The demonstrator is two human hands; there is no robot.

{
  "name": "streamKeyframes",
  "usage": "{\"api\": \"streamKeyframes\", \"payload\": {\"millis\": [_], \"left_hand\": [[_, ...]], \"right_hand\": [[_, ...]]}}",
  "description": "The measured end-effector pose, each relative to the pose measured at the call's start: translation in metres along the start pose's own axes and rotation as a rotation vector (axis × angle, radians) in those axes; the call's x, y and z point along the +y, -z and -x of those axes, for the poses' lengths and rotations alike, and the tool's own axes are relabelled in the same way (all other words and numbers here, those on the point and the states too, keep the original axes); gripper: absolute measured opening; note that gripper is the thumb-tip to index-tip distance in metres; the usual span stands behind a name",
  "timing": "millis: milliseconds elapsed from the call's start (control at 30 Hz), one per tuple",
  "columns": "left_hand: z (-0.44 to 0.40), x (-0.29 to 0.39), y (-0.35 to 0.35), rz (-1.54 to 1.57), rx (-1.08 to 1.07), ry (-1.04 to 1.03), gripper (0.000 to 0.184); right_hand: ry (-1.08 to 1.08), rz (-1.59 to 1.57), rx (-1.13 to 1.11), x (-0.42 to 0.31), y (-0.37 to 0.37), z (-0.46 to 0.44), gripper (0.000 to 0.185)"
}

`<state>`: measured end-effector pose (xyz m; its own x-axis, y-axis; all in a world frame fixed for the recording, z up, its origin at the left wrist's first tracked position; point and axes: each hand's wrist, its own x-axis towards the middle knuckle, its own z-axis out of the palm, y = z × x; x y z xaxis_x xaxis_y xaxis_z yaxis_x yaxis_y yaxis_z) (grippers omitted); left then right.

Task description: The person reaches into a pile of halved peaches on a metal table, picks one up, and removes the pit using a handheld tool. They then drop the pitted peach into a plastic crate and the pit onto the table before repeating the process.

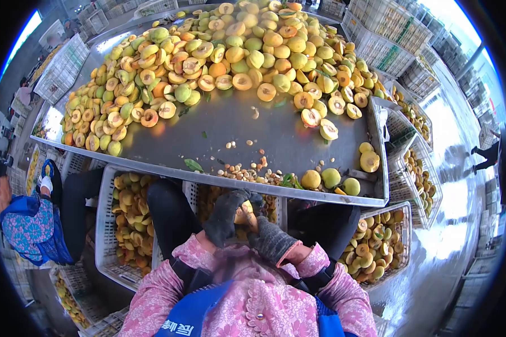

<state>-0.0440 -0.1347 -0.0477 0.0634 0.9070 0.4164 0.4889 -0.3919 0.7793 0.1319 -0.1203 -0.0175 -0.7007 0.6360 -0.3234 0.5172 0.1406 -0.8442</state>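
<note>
My left hand [226,218], in a dark grey glove, is closed round a piece of yellow fruit [243,215] above the crate between my knees. Close beside it on the right, my right hand [272,240], gloved in grey knit, grips a small tool [250,218] whose end touches the fruit. Most of the tool is hidden by the fingers. Beyond both hands stands a metal table [208,135] with a large heap of halved and whole yellow-green fruit [236,53]. Loose pits [247,173] lie along its near edge.
Crates of fruit stand below the table at left [132,224] and right [376,241]. More crates [419,174] are stacked at the right. A co-worker [31,219] in a blue apron sits at the far left. Another person [489,154] stands at the far right.
</note>
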Motion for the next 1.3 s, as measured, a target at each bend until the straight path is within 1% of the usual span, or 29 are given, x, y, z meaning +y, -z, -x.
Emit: {"api": "streamKeyframes", "payload": {"millis": [67,167,267,367,433,467,533,633,667,733,800,833,900,933,1033,1133,1233,1300], "left_hand": [[-0.005,0.003,0.000,0.104,-0.081,0.109,0.027],[0.004,0.001,-0.005,-0.018,0.008,0.076,0.028],[0.017,-0.003,-0.011,-0.007,0.126,0.163,0.028],[0.019,0.001,-0.008,0.036,0.106,0.174,0.029],[0.019,0.008,-0.010,-0.120,0.120,0.207,0.029],[0.019,0.010,-0.011,-0.199,0.128,0.226,0.029],[0.020,0.006,-0.016,-0.203,0.157,0.261,0.030],[0.017,0.011,-0.017,-0.177,0.209,0.263,0.027],[0.015,0.012,-0.017,-0.165,0.228,0.253,0.026],[0.012,0.012,-0.022,0.194,0.356,0.383,0.024],[0.014,0.008,-0.024,0.492,0.432,0.523,0.023],[0.015,0.004,-0.025,0.611,0.443,0.599,0.023],[0.021,-0.004,-0.026,0.713,0.424,0.680,0.022],[0.024,-0.010,-0.025,0.695,0.398,0.682,0.022],[0.029,-0.018,-0.025,0.608,0.370,0.640,0.022],[0.025,-0.015,-0.024,0.655,0.388,0.624,0.021],[0.024,-0.017,-0.025,0.680,0.417,0.628,0.020],[0.028,-0.023,-0.029,0.699,0.451,0.643,0.020]], "right_hand": [[-0.004,0.057,0.006,0.000,-0.003,0.000,0.033],[-0.025,0.131,-0.013,-0.002,-0.004,-0.001,0.033],[-0.032,0.144,-0.026,-0.005,-0.001,-0.002,0.033],[-0.013,0.122,-0.004,-0.001,-0.008,-0.002,0.033],[-0.030,0.128,-0.014,0.005,-0.015,-0.007,0.033],[0.005,0.186,0.006,0.020,-0.028,-0.012,0.032],[0.076,0.303,0.050,0.055,-0.054,-0.023,0.032],[0.041,0.010,0.096,0.039,-0.049,-0.016,0.030],[-0.010,0.014,0.070,0.034,-0.047,-0.018,0.030],[-0.114,0.019,0.019,0.025,-0.044,-0.022,0.031],[0.005,0.116,0.044,0.019,-0.042,-0.021,0.031],[0.066,0.164,0.057,0.017,-0.042,-0.022,0.031],[0.000,0.146,0.030,0.026,-0.047,-0.023,0.031],[-0.031,0.139,0.016,0.030,-0.048,-0.024,0.030],[0.072,0.133,-0.045,0.037,-0.051,-0.030,0.027],[0.100,0.122,-0.136,0.051,-0.055,-0.037,0.025],[0.133,0.201,-0.013,0.038,-0.057,-0.036,0.023],[0.090,0.194,-0.017,0.013,-0.042,-0.029,0.026]]}}
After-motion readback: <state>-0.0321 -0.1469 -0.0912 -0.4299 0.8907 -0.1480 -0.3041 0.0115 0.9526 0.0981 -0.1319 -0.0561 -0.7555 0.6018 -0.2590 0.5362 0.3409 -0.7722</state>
